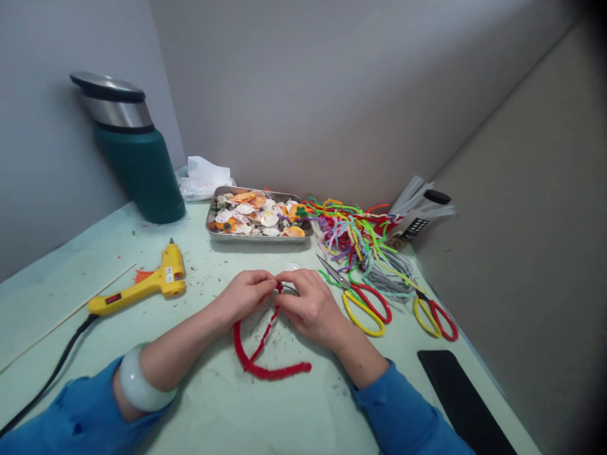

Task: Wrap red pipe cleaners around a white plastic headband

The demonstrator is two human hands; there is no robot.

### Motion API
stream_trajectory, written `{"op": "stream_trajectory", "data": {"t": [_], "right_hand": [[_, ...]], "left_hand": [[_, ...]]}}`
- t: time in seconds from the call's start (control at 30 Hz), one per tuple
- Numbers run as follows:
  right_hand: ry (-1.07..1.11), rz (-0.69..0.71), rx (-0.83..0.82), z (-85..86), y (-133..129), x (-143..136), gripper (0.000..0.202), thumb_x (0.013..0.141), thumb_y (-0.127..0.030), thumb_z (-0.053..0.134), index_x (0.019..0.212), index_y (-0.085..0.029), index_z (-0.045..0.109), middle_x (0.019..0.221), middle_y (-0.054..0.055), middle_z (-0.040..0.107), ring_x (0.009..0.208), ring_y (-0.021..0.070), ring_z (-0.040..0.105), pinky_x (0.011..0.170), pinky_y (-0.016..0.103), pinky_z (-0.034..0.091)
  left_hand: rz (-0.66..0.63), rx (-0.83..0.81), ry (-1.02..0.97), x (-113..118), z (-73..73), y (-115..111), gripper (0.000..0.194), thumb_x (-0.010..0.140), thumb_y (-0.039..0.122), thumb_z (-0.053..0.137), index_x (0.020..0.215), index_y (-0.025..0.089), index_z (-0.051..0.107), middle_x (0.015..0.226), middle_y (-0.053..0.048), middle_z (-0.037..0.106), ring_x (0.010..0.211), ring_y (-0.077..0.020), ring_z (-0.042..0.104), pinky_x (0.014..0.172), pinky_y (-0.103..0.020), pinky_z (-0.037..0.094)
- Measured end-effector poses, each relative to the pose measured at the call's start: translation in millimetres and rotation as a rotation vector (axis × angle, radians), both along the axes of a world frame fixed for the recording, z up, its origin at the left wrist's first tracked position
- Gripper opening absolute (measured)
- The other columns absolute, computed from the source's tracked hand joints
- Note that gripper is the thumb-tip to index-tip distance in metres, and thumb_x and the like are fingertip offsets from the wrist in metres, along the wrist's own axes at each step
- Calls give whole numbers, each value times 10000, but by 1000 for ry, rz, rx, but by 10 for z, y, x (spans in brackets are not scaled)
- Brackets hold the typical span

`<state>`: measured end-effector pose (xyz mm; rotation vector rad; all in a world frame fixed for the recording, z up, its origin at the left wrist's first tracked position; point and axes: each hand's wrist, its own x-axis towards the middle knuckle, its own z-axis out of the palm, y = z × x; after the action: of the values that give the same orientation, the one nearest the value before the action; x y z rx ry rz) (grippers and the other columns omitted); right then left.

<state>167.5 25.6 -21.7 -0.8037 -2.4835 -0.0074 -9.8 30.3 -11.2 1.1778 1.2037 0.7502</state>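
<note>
A red pipe cleaner (270,373) is bent into a curve on the pale tabletop, and a thinner twisted red length rises from it to my fingers. My left hand (247,294) pinches its upper end between thumb and forefinger. From the other side my right hand (308,302) is closed on the same spot, thumb and fingertips together. A thin grey wire (290,289) shows between the hands; which hand grips it I cannot tell. Scissors with red and yellow handles (363,302) lie beside my right hand, blades parted.
A yellow glue gun (142,291) with a black cord and a thin stick (66,322) lie left. At the back are a green bottle (137,164), tissues (206,177), a metal tray (256,239) of shells and tangled colourful pipe cleaners (351,234). More scissors (434,316) and a black flat object (459,398) lie right.
</note>
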Motion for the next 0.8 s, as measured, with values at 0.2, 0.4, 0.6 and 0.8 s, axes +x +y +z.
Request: {"op": "stream_trajectory", "data": {"t": [0.2,0.4,0.6,0.8], "right_hand": [[138,36,-115,-25,34,28,153,824,-164,530,908,-206,652,1145,100,537,1042,235,482,855,390,409],[389,72,-300,-34,43,28,177,827,-108,514,923,-198,632,1031,91,569,971,188,544,837,328,457],[509,41,-367,-18,39,-19,90,843,-160,555,874,-191,634,925,68,591,876,169,559,793,317,463],[476,33,-295,3,2,-69,88,824,-186,582,837,-210,666,897,61,593,890,187,524,799,345,435]], "left_hand": [[15,-8,23,-1,-13,10,256,729,425,556,690,175,513,466,92,325,364,-45,238,346,-188,149],[13,2,36,-4,-8,12,255,736,426,552,709,173,532,476,89,322,378,-51,235,356,-195,145],[-28,74,89,-14,-39,11,260,744,419,546,727,162,584,479,81,349,398,-62,271,393,-206,176],[-76,201,113,-12,-81,20,263,740,404,539,679,153,587,524,55,419,488,-91,350,459,-212,257]]}}
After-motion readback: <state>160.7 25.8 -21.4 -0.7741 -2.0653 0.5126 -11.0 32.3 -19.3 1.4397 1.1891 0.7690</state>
